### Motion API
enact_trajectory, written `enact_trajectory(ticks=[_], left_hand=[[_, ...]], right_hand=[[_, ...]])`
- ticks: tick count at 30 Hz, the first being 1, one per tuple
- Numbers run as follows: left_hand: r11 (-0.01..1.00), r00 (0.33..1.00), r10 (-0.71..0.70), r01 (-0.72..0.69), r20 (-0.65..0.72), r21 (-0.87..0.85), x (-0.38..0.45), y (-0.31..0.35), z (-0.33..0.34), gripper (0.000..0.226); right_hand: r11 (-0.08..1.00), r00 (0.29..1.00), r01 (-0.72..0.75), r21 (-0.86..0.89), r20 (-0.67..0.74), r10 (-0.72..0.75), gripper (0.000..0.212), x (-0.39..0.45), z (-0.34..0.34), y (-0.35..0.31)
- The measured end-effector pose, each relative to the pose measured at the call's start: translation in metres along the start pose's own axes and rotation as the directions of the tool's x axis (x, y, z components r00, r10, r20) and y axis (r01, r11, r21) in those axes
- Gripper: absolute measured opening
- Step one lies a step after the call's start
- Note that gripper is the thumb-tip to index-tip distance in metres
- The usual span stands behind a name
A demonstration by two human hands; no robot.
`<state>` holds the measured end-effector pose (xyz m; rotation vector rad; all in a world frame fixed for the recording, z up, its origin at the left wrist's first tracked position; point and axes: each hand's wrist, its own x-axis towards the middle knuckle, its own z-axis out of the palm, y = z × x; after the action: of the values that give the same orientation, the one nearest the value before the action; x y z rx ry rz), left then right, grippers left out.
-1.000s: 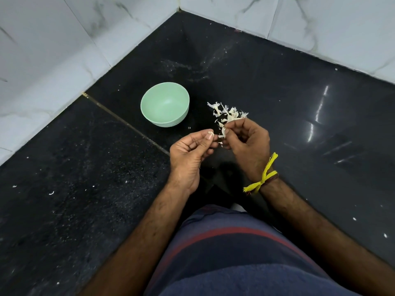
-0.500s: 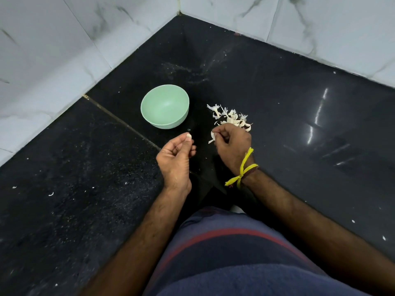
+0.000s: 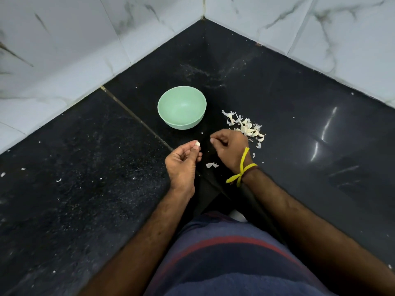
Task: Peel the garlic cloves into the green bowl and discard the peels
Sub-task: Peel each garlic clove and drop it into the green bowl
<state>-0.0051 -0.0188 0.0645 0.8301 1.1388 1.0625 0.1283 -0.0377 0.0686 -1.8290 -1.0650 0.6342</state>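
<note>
The green bowl (image 3: 182, 107) stands on the black stone counter, and I see nothing in it. My left hand (image 3: 183, 163) is below the bowl and pinches a small white garlic clove (image 3: 196, 144) between thumb and fingertips. My right hand (image 3: 229, 150), with a yellow thread at the wrist, is curled shut just to the right of it, nothing visible in its fingers. A heap of white garlic peels (image 3: 245, 127) lies right of the bowl, partly behind my right hand. One loose peel (image 3: 212, 165) lies between my two hands.
The black counter (image 3: 85, 167) runs into a corner of white marble wall tiles (image 3: 64, 50). A joint line crosses it diagonally left of the bowl. Small white flecks are scattered on the left part. My striped shirt fills the bottom of the view.
My hands have drawn apart. The right hand dropped toward the peel heap and its fingers closed; a loose peel now lies between the hands. The left hand keeps the clove.
</note>
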Motion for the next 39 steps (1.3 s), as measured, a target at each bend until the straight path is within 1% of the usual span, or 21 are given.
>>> enact_trajectory(ticks=[2, 3, 6, 8, 10, 12, 14, 16, 18, 21, 23, 25, 26, 28, 31, 33, 35, 36, 39], left_hand=[[0.999, 0.999, 0.033, -0.034, 0.036, 0.012, 0.0, -0.001, 0.002, 0.017], [0.998, 0.996, 0.056, -0.057, 0.062, 0.015, 0.0, -0.001, 0.004, 0.019], [0.992, 0.984, 0.122, -0.125, 0.131, 0.015, 0.002, -0.001, 0.008, 0.024], [0.986, 0.974, 0.155, -0.163, 0.164, 0.037, 0.006, -0.002, 0.008, 0.026], [0.98, 0.968, 0.177, -0.191, 0.18, 0.06, 0.008, -0.003, 0.007, 0.026], [0.971, 0.971, 0.193, -0.21, 0.144, 0.115, 0.012, -0.006, 0.004, 0.023], [0.938, 0.968, 0.232, -0.248, 0.094, 0.244, 0.024, -0.016, -0.003, 0.018], [0.847, 0.947, 0.301, -0.318, 0.109, 0.426, 0.037, -0.028, -0.015, 0.013], [0.749, 0.925, 0.346, -0.373, 0.158, 0.548, 0.047, -0.037, -0.023, 0.014], [0.648, 0.877, 0.433, -0.465, 0.211, 0.603, 0.052, -0.044, -0.024, 0.011], [0.597, 0.845, 0.474, -0.516, 0.249, 0.614, 0.053, -0.046, -0.023, 0.009], [0.579, 0.834, 0.484, -0.532, 0.265, 0.618, 0.054, -0.047, -0.024, 0.009], [0.568, 0.828, 0.491, -0.54, 0.271, 0.622, 0.055, -0.048, -0.024, 0.009], [0.551, 0.818, 0.501, -0.552, 0.281, 0.626, 0.056, -0.049, -0.023, 0.009], [0.535, 0.817, 0.493, -0.555, 0.298, 0.637, 0.056, -0.049, -0.022, 0.009], [0.519, 0.825, 0.472, -0.546, 0.313, 0.657, 0.056, -0.05, -0.022, 0.015], [0.49, 0.836, 0.454, -0.524, 0.31, 0.696, 0.056, -0.051, -0.023, 0.027], [0.47, 0.833, 0.454, -0.525, 0.316, 0.709, 0.056, -0.052, -0.023, 0.029], [0.43, 0.829, 0.448, -0.528, 0.334, 0.733, 0.055, -0.051, -0.021, 0.019]], right_hand=[[0.971, 0.994, -0.06, 0.231, 0.1, 0.038, 0.014, -0.001, -0.001, -0.007], [0.951, 0.989, -0.085, 0.296, 0.138, 0.046, 0.015, -0.002, -0.001, -0.008], [0.944, 0.988, -0.088, 0.318, 0.152, 0.041, 0.005, -0.003, 0.0, -0.011], [0.937, 0.988, -0.104, 0.335, 0.142, 0.059, 0.009, -0.002, -0.001, -0.012], [0.93, 0.988, -0.118, 0.349, 0.136, 0.075, 0.007, 0.0, -0.003, -0.014], [0.942, 0.991, -0.118, 0.313, 0.1, 0.09, 0.007, 0.004, -0.004, -0.016], [0.963, 0.995, -0.091, 0.255, 0.063, 0.078, 0.009, 0.013, -0.003, -0.02], [0.979, 0.998, -0.045, 0.199, 0.045, 0.037, 0.011, 0.03, 0.0, -0.029], [0.988, 0.999, -0.001, 0.153, 0.038, -0.005, 0.007, 0.05, 0.005, -0.044], [0.996, 0.997, 0.066, 0.063, 0.023, -0.067, 0.004, 0.079, 0.019, -0.064], [0.995, 0.994, 0.089, -0.039, 0.061, -0.086, 0.003, 0.096, 0.03, -0.071], [0.984, 0.989, 0.093, -0.154, 0.131, -0.074, 0.011, 0.11, 0.04, -0.073], [0.978, 0.988, 0.087, -0.188, 0.144, -0.061, 0.015, 0.115, 0.043, -0.072], [0.978, 0.992, 0.085, -0.192, 0.106, -0.065, 0.02, 0.12, 0.043, -0.068], [0.993, 0.998, 0.07, -0.096, 0.005, -0.07, 0.022, 0.116, 0.028, -0.059], [0.998, 0.998, 0.042, -0.054, -0.047, -0.045, 0.023, 0.106, 0.008, -0.049], [0.999, 0.995, -0.007, -0.036, -0.097, 0.004, 0.023, 0.092, -0.01, -0.034], [0.999, 0.99, -0.043, -0.025, -0.138, 0.04, 0.023, 0.082, -0.021, -0.024], [0.986, 0.947, -0.167, -0.003, -0.28, 0.16, 0.02, 0.055, -0.054, 0.009]])
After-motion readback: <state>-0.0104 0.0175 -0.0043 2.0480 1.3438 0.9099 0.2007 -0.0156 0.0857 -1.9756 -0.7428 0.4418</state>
